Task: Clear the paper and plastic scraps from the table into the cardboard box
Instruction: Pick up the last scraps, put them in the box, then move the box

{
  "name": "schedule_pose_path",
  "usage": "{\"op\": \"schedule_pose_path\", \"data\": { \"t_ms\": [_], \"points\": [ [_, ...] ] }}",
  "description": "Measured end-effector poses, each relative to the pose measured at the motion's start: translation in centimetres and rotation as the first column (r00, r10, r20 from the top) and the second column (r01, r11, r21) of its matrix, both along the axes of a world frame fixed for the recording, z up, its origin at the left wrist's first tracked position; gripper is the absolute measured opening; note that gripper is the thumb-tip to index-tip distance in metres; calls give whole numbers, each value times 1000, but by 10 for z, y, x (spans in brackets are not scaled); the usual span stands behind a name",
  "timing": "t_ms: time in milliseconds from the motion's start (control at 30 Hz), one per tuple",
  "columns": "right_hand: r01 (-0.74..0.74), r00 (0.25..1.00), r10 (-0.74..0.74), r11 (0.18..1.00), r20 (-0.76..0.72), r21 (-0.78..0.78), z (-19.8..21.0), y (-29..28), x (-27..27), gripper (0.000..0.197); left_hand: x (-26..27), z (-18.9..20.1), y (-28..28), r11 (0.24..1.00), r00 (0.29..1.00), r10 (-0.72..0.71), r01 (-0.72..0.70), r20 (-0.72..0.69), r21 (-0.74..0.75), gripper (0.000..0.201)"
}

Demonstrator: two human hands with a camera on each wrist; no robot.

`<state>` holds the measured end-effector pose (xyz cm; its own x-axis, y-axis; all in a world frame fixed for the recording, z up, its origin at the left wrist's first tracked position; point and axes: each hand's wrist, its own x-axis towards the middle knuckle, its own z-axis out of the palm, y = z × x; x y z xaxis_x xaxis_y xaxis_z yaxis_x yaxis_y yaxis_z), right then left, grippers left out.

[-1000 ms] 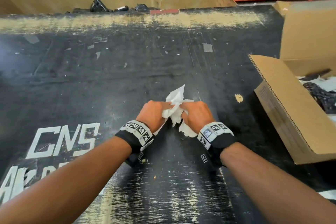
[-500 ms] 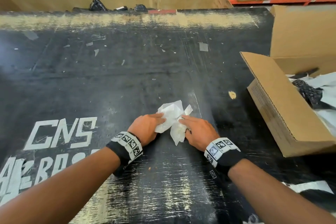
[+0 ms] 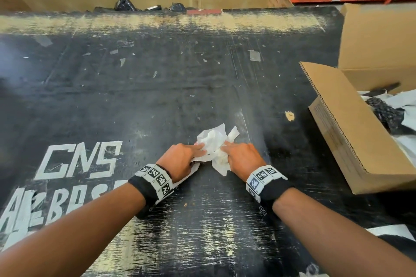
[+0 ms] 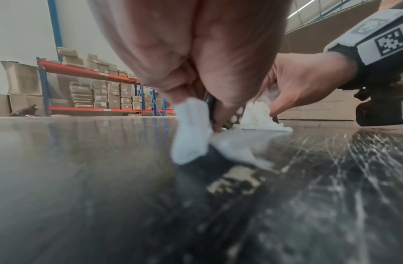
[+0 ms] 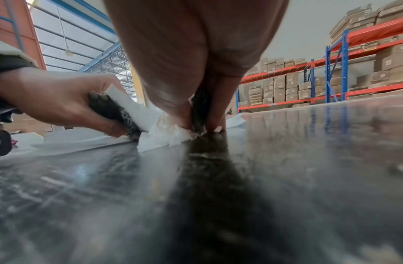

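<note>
Both hands sit low at the centre of the frame on the black bench point(image 3: 157, 101), gathering a crumpled white paper wad point(image 3: 213, 141). The left hand point(image 3: 180, 159) pinches a paper flap together with a dark speckled plastic scrap point(image 5: 119, 114); the right hand point(image 3: 243, 159) pinches the wad against the surface. Best to squeeze everything into one tight ball before lifting toward the cardboard box point(image 3: 351, 141) at right, so no loose flap drops. Painted white lettering at lower left reads "CNS".

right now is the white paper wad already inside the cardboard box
No, the white paper wad lies on the black table between the left hand and right hand, well left of the cardboard box.
</note>
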<state>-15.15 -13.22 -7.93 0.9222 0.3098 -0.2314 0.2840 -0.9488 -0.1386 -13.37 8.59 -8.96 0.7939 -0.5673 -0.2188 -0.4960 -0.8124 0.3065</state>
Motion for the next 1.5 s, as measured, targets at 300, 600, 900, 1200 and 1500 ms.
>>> {"op": "schedule_pose_path", "data": {
  "t_ms": [300, 600, 900, 1200, 1500],
  "points": [
    [263, 947, -310, 897, 83, 356, 12, -27, 12, 31, 24, 3, 7, 975, 974, 219, -216, 52, -54, 55],
    [266, 916, -382, 806, 121, 529, 29, -30, 0, 31, 13, 1, 32, 968, 973, 215, -202, 83, -150, 57],
    [186, 955, -277, 837, 105, 515, 15, -5, -13, 33, -34, -6, 33, 985, 987, 161, -161, 1, 70, 61],
    [166, 962, -248, 862, 113, 478, 18, -3, -19, 31, -36, -6, 26, 991, 990, 136, -135, -23, 16, 50],
    [146, 966, -229, 868, 120, 475, 21, -1, -28, 32, -26, -11, 33, 979, 979, 202, -202, 10, 2, 52]
  ]
}}
